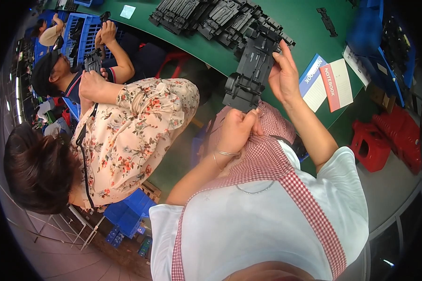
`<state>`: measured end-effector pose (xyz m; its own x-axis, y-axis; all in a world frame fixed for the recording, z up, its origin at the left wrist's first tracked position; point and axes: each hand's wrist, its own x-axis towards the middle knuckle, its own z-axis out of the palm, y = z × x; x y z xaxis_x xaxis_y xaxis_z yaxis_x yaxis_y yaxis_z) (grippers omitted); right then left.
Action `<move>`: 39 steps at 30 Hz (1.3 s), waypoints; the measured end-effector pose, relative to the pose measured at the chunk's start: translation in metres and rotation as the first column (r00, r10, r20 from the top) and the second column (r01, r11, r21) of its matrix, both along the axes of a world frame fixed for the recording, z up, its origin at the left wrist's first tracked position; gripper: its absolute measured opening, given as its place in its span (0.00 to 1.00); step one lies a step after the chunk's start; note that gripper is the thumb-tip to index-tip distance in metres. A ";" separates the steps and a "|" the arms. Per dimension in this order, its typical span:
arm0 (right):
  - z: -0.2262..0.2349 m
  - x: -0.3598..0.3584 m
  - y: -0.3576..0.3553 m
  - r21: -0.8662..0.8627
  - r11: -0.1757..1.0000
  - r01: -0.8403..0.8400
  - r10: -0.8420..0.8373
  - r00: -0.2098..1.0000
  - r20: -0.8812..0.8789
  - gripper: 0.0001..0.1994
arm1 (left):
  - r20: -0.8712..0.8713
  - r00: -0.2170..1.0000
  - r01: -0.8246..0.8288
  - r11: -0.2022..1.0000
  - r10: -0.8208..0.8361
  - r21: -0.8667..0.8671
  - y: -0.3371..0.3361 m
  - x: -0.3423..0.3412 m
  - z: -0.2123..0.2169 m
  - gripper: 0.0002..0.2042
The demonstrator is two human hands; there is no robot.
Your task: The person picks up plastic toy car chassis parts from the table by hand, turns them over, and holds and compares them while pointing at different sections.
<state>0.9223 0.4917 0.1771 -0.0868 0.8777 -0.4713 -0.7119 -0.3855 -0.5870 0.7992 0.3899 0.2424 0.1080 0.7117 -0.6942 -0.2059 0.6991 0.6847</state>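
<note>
A black moulded plastic car chassis [254, 65] is tilted in front of me, over the near edge of the green table. Its lower end is pinched by my left hand [239, 129], fingers curled and a bracelet at the wrist. My right hand [285, 75] grips the chassis's right side near the top, with thumb and fingers along the edge. Just beyond it lies a heap of similar black chassis [215, 21], partly hidden behind the held one.
Two notebooks, one blue [312, 77] and one red [332, 89], lie right on the green table [295, 14]. A loose black part [327, 22] is farther off. Blue bins [389, 61] and red stools [370, 145] stand right. Co-workers sit left, one in a floral top [140, 131].
</note>
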 end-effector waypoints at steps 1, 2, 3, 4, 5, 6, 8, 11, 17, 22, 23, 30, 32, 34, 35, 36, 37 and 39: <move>0.000 0.000 0.000 0.009 1.000 -0.001 0.001 1.000 0.017 0.30 | 0.003 1.000 0.004 1.000 -0.004 0.004 0.000 -0.001 -0.002 0.18; 0.000 0.000 -0.001 0.018 1.000 0.000 0.000 0.999 0.034 0.30 | 0.049 0.999 0.001 1.000 0.000 -0.019 0.001 -0.004 -0.004 0.18; 0.014 -0.006 0.000 0.017 0.999 0.044 -0.044 0.998 0.044 0.30 | 0.098 0.995 -0.002 0.999 0.006 -0.043 0.000 -0.007 -0.006 0.19; 0.009 -0.005 -0.002 0.070 0.997 0.018 -0.025 0.994 0.105 0.30 | 0.158 0.987 0.005 0.997 0.008 -0.081 0.000 -0.012 -0.010 0.19; 0.003 -0.003 -0.003 0.120 0.993 -0.010 -0.010 0.986 0.167 0.31 | 0.196 0.980 -0.007 0.996 0.023 -0.085 -0.005 -0.015 -0.018 0.17; 0.007 -0.005 -0.004 0.179 0.983 -0.050 0.012 0.978 0.206 0.32 | 0.233 0.972 -0.018 0.996 0.039 -0.093 -0.012 -0.018 -0.028 0.16; 0.025 -0.006 -0.010 0.289 0.945 -0.154 0.053 0.943 0.327 0.33 | 0.314 0.948 -0.021 0.996 0.049 -0.090 -0.018 -0.025 -0.039 0.13; 0.041 -0.011 -0.014 0.370 0.910 -0.189 0.039 0.925 0.377 0.39 | 0.412 0.909 -0.058 0.998 0.057 -0.011 -0.018 -0.032 -0.050 0.10; 0.042 -0.006 -0.018 0.498 0.824 -0.270 0.115 0.940 0.320 0.37 | 0.438 0.896 -0.087 0.996 0.079 -0.002 -0.019 -0.033 -0.060 0.08; 0.041 -0.003 -0.016 0.379 0.871 -0.311 0.144 0.901 0.409 0.37 | 0.311 0.947 -0.069 0.996 0.083 -0.055 -0.015 -0.034 -0.043 0.08; 0.029 0.001 -0.014 0.302 0.899 -0.318 0.180 0.895 0.409 0.36 | 0.324 0.943 -0.073 0.997 0.082 -0.039 -0.015 -0.035 -0.036 0.08; 0.000 -0.010 -0.012 -0.149 0.984 -0.100 0.113 0.990 0.088 0.18 | 0.346 0.933 -0.081 0.995 0.095 -0.057 0.001 -0.027 0.010 0.17; -0.013 -0.005 -0.016 -0.220 0.959 -0.177 0.166 0.984 -0.071 0.14 | 0.319 0.948 -0.005 1.000 0.004 0.005 0.003 -0.025 0.011 0.20; -0.014 -0.003 -0.016 -0.260 0.949 -0.179 0.166 0.984 -0.072 0.08 | 0.325 0.946 -0.002 0.999 -0.008 0.032 -0.001 -0.025 0.009 0.23; -0.014 -0.002 -0.016 -0.294 0.939 -0.177 0.161 0.984 -0.075 0.04 | 0.329 0.944 0.005 0.998 -0.026 0.064 -0.002 -0.025 0.007 0.25; -0.014 0.000 -0.014 -0.297 0.938 -0.179 0.164 0.984 -0.074 0.04 | 0.330 0.944 0.002 0.998 -0.022 0.061 -0.006 -0.027 0.003 0.25; -0.012 0.005 -0.011 -0.279 0.931 -0.236 0.217 0.971 -0.096 0.04 | 0.440 0.895 -0.076 0.997 0.066 0.005 -0.011 -0.031 -0.002 0.27; -0.010 0.003 -0.008 -0.318 0.918 -0.236 0.236 0.971 -0.040 0.04 | 0.564 0.808 -0.142 0.985 0.174 -0.100 -0.011 -0.037 -0.005 0.29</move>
<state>0.9249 0.4837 0.1672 -0.2738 0.6358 -0.7217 -0.5779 -0.7086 -0.4050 0.7622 0.3788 0.2378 0.3834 0.7192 -0.5795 -0.6575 0.6532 0.3756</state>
